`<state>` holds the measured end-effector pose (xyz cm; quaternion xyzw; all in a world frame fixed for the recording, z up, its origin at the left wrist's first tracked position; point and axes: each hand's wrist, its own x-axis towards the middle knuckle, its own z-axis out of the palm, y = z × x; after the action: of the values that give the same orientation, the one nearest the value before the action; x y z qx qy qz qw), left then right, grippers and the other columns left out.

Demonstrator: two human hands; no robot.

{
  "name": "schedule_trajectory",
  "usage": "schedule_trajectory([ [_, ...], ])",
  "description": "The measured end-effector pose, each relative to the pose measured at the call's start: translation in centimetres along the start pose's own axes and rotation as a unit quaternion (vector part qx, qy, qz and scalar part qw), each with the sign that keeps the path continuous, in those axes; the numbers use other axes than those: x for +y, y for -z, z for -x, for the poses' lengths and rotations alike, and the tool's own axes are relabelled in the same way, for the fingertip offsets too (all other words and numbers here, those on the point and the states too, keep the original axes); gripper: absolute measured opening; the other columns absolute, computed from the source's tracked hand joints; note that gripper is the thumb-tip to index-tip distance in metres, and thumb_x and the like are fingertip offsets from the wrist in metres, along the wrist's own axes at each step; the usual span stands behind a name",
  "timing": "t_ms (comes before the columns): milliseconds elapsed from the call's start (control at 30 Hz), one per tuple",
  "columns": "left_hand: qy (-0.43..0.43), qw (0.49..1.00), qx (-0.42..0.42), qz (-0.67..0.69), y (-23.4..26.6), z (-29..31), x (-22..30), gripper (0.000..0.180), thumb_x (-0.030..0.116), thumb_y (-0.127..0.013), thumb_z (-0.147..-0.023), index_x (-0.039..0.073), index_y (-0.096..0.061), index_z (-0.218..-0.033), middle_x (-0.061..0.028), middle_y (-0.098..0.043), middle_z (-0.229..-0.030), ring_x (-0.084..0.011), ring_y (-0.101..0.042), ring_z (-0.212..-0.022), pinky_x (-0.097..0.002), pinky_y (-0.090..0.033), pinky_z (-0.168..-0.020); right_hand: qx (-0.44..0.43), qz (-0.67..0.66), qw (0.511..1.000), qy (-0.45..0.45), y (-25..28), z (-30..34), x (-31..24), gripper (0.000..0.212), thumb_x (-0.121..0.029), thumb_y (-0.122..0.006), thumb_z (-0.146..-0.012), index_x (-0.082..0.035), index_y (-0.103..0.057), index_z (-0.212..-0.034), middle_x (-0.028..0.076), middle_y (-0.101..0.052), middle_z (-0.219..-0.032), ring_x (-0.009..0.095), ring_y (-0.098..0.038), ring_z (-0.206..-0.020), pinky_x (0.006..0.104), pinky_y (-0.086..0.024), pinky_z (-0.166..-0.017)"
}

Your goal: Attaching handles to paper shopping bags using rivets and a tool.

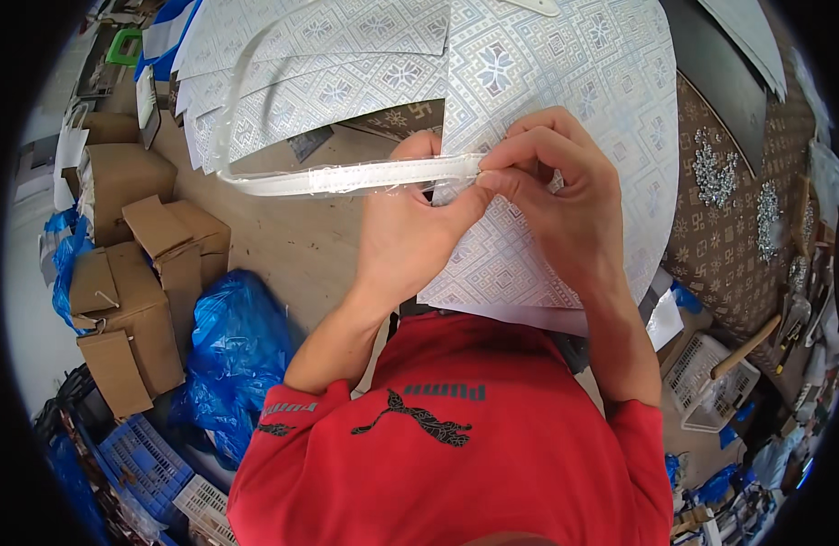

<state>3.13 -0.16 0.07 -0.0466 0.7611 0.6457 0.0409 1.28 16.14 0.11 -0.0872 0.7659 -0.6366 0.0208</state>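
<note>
Long, plastic-wrapped white stitched strap (356, 176): right end over pale blue-grey geometric-patterned sheet (583, 86). Left hand (404, 232): grip closed on strap, finger behind, thumb below. Right hand (570, 187): narrow grip, thumb and fingertips pinching strap's end.

Remote feed, head view: I note dark grey block lettering (445, 392) across the chest of the red shirt (456, 496), upside down from my side, with a black, patterned leaping-cat emblem (424, 419) just beside it. I log smaller lettering (289, 408) and a second black emblem (276, 429) on the left sleeve (256, 473).
</note>
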Motion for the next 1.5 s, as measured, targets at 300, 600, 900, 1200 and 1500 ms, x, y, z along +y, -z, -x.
schedule_trajectory([
  [300,0.023,0.999,-0.047,0.010,0.7,-1.3,-1.1,0.026,0.010,-0.080,-0.089,0.000,-0.067,-0.109,-0.0042,-0.071,-0.095,-0.0083,-0.062,-0.087,-0.0255,-0.052,-0.075,0.050,-0.058,0.990,-0.122,0.5,-0.2,-0.1,0.018,0.002,-0.071,-0.092,-0.003,-0.064,-0.108,-0.002,-0.057,-0.090,0.007,-0.053,-0.078,0.0227,-0.043,-0.068],
  [600,0.164,0.949,-0.128,0.238,2.3,-1.8,-2.4,0.041,0.000,-0.078,-0.087,-0.005,-0.064,-0.125,-0.0110,-0.074,-0.111,-0.0140,-0.070,-0.098,-0.0294,-0.057,-0.087,0.237,-0.075,0.967,-0.059,11.0,4.4,1.7,0.018,-0.004,-0.062,-0.103,0.002,-0.064,-0.120,0.004,-0.062,-0.099,0.011,-0.059,-0.084,0.0265,-0.049,-0.078],
  [900,0.195,0.945,-0.053,0.259,0.9,-1.9,-4.2,0.028,0.009,-0.072,-0.095,-0.010,-0.068,-0.116,-0.0133,-0.073,-0.108,-0.0130,-0.069,-0.091,-0.0291,-0.055,-0.081,0.377,-0.081,0.919,-0.081,19.2,11.1,2.1,0.026,-0.017,-0.057,-0.109,0.001,-0.063,-0.127,0.002,-0.057,-0.081,0.009,-0.050,-0.071,0.0254,-0.042,-0.065],
  [1200,0.173,0.947,0.007,0.269,0.5,-1.4,-3.8,0.046,0.034,-0.055,-0.108,-0.009,-0.072,-0.106,-0.0085,-0.072,-0.098,-0.0101,-0.063,-0.085,-0.0244,-0.049,-0.078,0.379,-0.051,0.918,-0.103,18.5,11.6,3.2,0.025,-0.017,-0.058,-0.108,0.001,-0.066,-0.123,0.002,-0.059,-0.081,0.008,-0.050,-0.071,0.0234,-0.040,-0.064],
  [1500,0.209,0.972,0.093,0.056,1.1,-2.1,-6.3,0.039,0.030,-0.066,-0.100,-0.007,-0.070,-0.113,-0.0109,-0.069,-0.103,-0.0168,-0.064,-0.089,-0.0319,-0.052,-0.081,0.371,0.334,0.861,-0.100,21.6,13.9,3.0,0.023,-0.018,-0.071,-0.099,-0.004,-0.073,-0.117,0.003,-0.071,-0.103,0.011,-0.064,-0.096,0.0259,-0.050,-0.085],
])
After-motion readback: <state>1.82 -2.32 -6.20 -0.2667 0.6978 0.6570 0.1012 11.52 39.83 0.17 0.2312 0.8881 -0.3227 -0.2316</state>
